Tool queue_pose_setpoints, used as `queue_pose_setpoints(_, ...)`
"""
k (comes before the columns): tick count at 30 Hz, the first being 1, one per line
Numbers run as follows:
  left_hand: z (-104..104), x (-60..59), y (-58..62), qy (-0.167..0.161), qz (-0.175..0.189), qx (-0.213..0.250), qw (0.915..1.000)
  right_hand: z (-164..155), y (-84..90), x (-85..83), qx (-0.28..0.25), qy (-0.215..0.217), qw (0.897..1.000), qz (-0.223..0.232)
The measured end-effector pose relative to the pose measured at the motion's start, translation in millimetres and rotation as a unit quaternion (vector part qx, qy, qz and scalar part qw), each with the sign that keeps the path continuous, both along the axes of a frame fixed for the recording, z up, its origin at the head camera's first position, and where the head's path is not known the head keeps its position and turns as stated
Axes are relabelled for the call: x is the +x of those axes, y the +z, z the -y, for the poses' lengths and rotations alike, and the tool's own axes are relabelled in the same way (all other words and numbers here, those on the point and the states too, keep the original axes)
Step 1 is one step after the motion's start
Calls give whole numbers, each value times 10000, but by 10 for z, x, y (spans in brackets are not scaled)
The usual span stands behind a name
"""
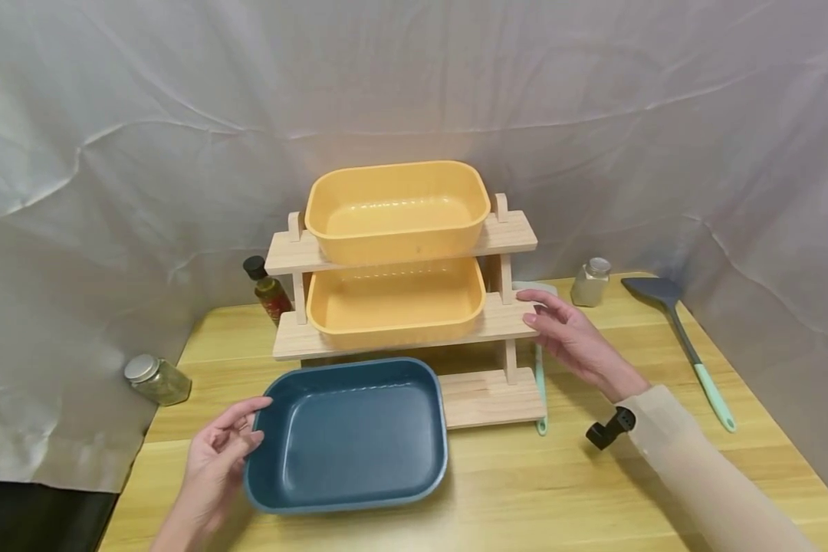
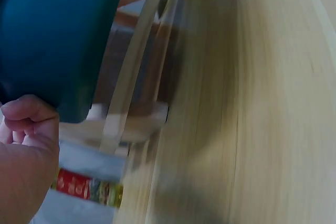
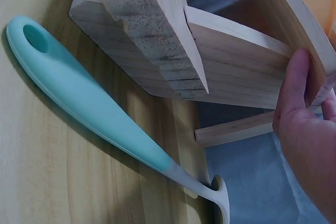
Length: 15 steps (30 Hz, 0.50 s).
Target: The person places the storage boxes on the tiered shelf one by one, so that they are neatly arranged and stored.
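Observation:
My left hand [image 1: 215, 454] pinches the left wall of a dark blue rectangular tub [image 1: 366, 441]. The tub is held tilted in front of the lowest board of a three-tier wooden shelf rack [image 1: 493, 387]. In the left wrist view, curled fingers [image 2: 31, 111] grip the tub's corner, and its underside faces the camera. My right hand [image 1: 574, 337] holds the right end of the middle board [image 3: 294, 17], with the thumb and fingers on either side of it. One yellow tub [image 1: 400, 245] stands on the top tier, another yellow tub [image 1: 396, 333] on the middle tier.
Behind the rack's left side stands a black-capped sauce bottle [image 1: 271, 291]. One glass jar [image 1: 159, 381] lies tilted at left; another jar [image 1: 591, 282] stands at back right. A dark spatula [image 1: 683, 337] lies far right. A mint-handled utensil [image 3: 89, 98] lies beside the rack.

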<state>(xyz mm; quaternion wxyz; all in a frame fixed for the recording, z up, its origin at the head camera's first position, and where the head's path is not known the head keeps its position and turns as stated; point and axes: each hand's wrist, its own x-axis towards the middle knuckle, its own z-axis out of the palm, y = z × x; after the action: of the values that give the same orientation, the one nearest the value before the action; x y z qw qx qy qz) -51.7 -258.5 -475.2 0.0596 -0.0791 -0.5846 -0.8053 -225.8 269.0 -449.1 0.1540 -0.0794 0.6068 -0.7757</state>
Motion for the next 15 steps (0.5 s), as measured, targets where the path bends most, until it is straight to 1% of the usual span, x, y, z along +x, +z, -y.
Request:
queue_pose_setpoints(5,-229,-52,26,90,174,-21,9998,-3,2,19,40,-3,10000,-65)
queue_pose_setpoints(8,-351,-85,35,206,304,-57,9993,-4,7,22,72,11,9999,-90)
queue_pose_setpoints(15,-560,-179,27,122,418,-63,9990,-11,11,2,105,15,9999,-41)
